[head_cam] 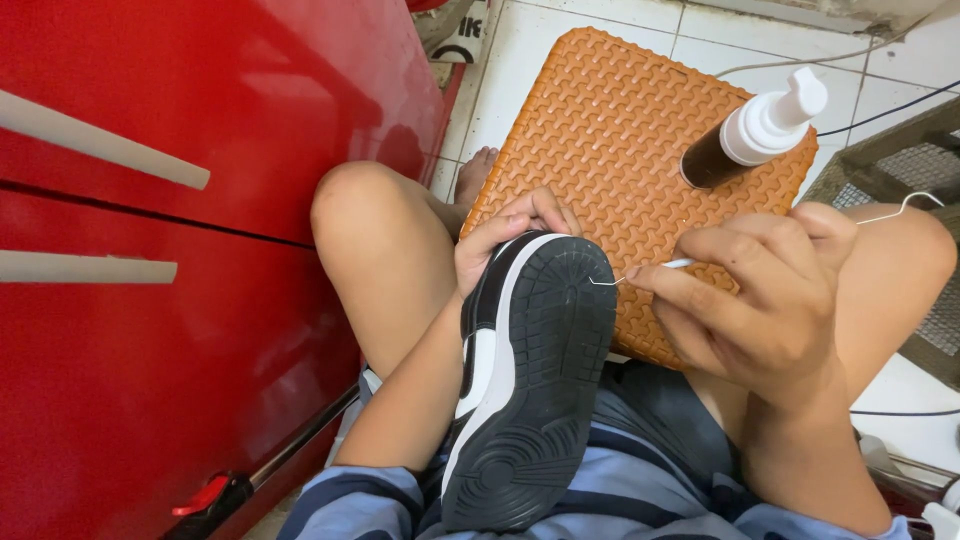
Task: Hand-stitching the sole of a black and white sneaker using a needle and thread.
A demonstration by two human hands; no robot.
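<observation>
Your left hand is wrapped round the sneaker, sole up. Your right hand pinches a hooked awl, tip just left of it, touching the sole edge.

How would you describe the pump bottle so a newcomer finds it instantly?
Start at the orange woven-pattern stool in front of the person's knees. On its far right corner stands the pump bottle, leaning toward the camera. Its dark brown body and white pump head set it apart; nothing else sits on the stool.
</observation>
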